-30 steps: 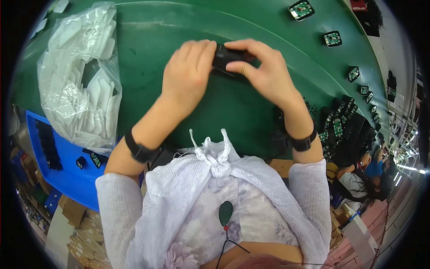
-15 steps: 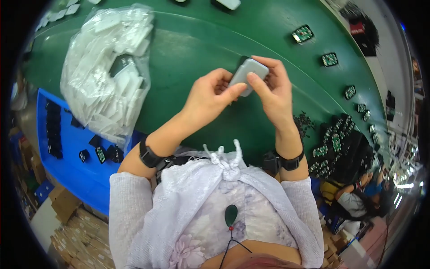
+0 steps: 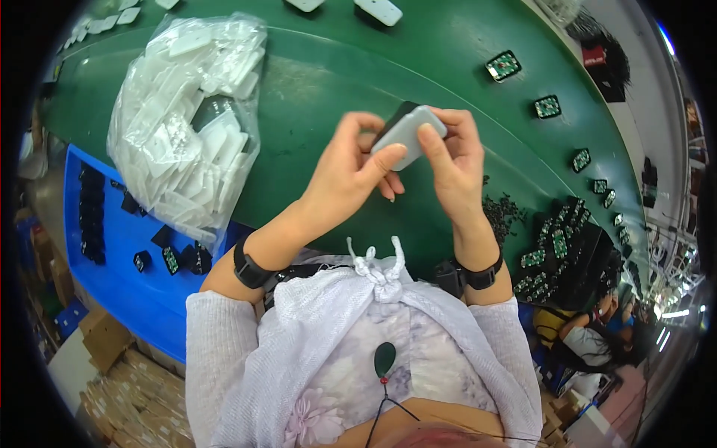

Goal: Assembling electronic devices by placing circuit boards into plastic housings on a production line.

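Observation:
Between my two hands, above the green table (image 3: 314, 89), is a small rounded rectangular case (image 3: 409, 140) with a light grey-white cover and a black body. My left hand (image 3: 345, 166) grips its near left side, thumb on the cover, some fingers curled behind and others hanging below. On the opposite end, my right hand (image 3: 457, 160) presses its thumb on the cover, with fingers wrapped round the far edge. The case is tilted, so its black side shows beyond the cover. Its underside is hidden.
A clear plastic bag (image 3: 175, 123) of white covers lies at left, by a blue tray (image 3: 123, 280) with black parts. Black cases with green circuit boards (image 3: 504, 66) line the right side. Small black pieces (image 3: 504, 213) lie near my right wrist, beside a pile of boards (image 3: 559, 243).
The case has tilted, showing more of its black side. My left fingers have shifted around it, with some now lower. The surroundings have shifted slightly in view.

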`<state>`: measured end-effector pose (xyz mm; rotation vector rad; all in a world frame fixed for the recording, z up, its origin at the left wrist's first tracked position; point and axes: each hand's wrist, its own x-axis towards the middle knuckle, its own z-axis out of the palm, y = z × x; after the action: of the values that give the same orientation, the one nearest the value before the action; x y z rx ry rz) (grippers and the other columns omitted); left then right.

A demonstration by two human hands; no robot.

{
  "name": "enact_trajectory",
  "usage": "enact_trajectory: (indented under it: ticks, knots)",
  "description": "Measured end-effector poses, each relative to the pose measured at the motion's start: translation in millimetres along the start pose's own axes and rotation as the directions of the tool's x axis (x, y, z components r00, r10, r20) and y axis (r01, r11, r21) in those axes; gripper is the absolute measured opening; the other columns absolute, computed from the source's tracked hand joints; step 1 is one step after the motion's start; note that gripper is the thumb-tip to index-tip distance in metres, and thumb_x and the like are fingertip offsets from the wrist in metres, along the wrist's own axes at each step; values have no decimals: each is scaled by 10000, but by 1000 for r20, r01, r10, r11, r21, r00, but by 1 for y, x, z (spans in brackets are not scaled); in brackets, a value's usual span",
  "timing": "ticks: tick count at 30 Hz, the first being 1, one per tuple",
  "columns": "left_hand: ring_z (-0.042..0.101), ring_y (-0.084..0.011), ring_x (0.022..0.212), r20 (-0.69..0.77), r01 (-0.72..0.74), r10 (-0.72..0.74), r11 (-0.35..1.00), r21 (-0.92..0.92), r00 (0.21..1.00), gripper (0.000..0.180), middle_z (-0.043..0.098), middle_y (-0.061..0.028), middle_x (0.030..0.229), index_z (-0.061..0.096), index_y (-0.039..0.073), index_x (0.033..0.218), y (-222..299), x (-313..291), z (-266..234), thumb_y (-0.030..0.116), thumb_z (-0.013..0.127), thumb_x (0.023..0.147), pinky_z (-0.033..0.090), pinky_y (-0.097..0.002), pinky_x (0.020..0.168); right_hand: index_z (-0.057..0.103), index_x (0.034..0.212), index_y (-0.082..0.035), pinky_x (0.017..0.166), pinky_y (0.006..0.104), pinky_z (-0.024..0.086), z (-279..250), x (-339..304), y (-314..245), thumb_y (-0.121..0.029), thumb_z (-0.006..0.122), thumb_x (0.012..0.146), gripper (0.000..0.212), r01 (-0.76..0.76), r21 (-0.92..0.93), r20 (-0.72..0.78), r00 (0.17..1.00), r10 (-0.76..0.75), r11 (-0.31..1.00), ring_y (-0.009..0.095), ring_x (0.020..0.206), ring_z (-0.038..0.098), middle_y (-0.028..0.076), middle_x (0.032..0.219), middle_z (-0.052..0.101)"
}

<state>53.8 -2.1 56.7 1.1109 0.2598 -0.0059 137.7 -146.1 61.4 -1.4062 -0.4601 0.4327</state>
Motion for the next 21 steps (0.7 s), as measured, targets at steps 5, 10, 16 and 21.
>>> enact_trajectory:
  ticks: [5,10,16,21]
  knots:
    - [608,-111,604,64,21,-27,995,96,998,476,617,-120,881,427,-21,1333,4,2,-4,212,587,950,481,-217,516,530,1128,-27,797,264,451,-9,-5,0,-314,577,965,334,-61,-33,66,996,63,998,117,919,566,51,1004,608]
    - [571,-82,573,61,26,-40,976,215,997,441,637,-86,903,498,21,1325,7,-5,2,224,594,946,454,-206,498,572,1164,-30,813,242,442,-9,-6,-14,-315,518,994,337,-132,-158,88,985,147,979,107,919,563,30,1012,601]
    - [574,-87,578,25,-32,25,942,334,999,434,645,-85,972,531,49,1315,-5,-2,2,202,625,920,474,-223,525,570,1202,-23,869,249,443,-12,-13,3,-215,557,978,296,9,-186,100,995,10,983,121,999,565,58,1114,599]
    - [587,-98,594,85,-36,6,933,357,996,435,656,-94,965,533,52,1319,6,-2,-3,175,625,912,491,-232,548,507,1276,-8,944,284,440,-20,-20,-8,-138,610,932,382,45,-360,184,983,23,932,158,1093,563,87,1206,571]
